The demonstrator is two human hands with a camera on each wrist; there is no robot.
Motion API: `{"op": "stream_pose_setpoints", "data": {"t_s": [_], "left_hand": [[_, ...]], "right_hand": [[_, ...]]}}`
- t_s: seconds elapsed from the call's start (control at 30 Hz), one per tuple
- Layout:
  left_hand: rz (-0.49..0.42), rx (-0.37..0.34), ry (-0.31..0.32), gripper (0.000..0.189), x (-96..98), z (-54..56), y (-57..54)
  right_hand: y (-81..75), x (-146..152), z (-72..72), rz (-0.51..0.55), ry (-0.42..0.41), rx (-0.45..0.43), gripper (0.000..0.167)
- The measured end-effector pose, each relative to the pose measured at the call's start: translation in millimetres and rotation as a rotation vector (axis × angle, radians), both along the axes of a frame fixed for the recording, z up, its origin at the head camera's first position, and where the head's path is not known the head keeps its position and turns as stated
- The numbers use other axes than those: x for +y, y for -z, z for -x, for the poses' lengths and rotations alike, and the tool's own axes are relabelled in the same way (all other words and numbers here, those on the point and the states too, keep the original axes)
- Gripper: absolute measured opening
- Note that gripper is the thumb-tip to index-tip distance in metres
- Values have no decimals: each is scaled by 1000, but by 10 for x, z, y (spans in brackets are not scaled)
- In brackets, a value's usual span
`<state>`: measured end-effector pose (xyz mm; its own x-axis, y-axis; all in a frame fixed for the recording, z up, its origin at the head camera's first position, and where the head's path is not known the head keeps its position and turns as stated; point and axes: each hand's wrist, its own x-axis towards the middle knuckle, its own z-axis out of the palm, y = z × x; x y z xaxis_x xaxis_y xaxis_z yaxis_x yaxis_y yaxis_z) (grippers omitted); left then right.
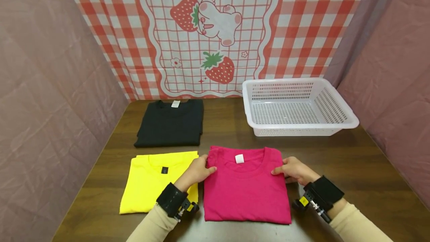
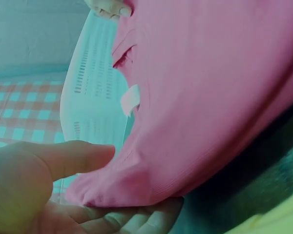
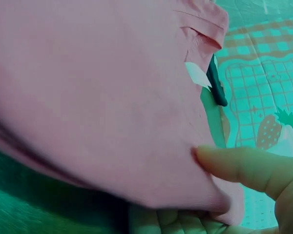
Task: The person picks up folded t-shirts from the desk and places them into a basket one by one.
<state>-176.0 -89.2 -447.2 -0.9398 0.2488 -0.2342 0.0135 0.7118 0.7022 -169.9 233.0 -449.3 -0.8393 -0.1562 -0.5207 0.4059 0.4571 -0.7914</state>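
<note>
A folded bright pink T-shirt [image 1: 246, 193] lies at the front middle of the table, its neckline and white label facing away from me. At its left edge, my left hand [image 1: 198, 169] holds it with the thumb over the top; in the left wrist view the fingers [image 2: 156, 219] lie beneath the cloth. My right hand [image 1: 297, 171] pinches the right edge, and the right wrist view has the thumb [image 3: 234, 163] pressing on top with fingers under the fabric. A folded yellow T-shirt [image 1: 144, 186] lies to the left, partly behind my left wrist.
A folded black T-shirt [image 1: 171, 126] with a white label lies behind the yellow one. At the back right stands a white perforated plastic basket [image 1: 302, 126]. Checked strawberry cloth [image 1: 295, 29] hangs behind the wooden table [image 1: 336, 152], with pinkish curtains [image 1: 60, 85] at both sides.
</note>
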Motion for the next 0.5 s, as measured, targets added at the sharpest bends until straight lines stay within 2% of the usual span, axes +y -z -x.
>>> {"op": "stream_pose_setpoints", "data": {"t_s": [0.13, 0.3, 0.4, 0.5], "left_hand": [[8, 12, -1, 37, 12, -53, -3], [-79, 28, -17, 30, 13, -78, -10], [-99, 1, -29, 30, 10, -97, -11], [-98, -52, -34, 33, 2, -135, -3]], "right_hand": [[2, -15, -47, -7, 18, -2, 20], [-43, -52, -79, 9, 54, 11, 29], [-56, -71, -96, 20, 67, 7, 36], [-43, -70, -125, 28, 65, -11, 50]]}}
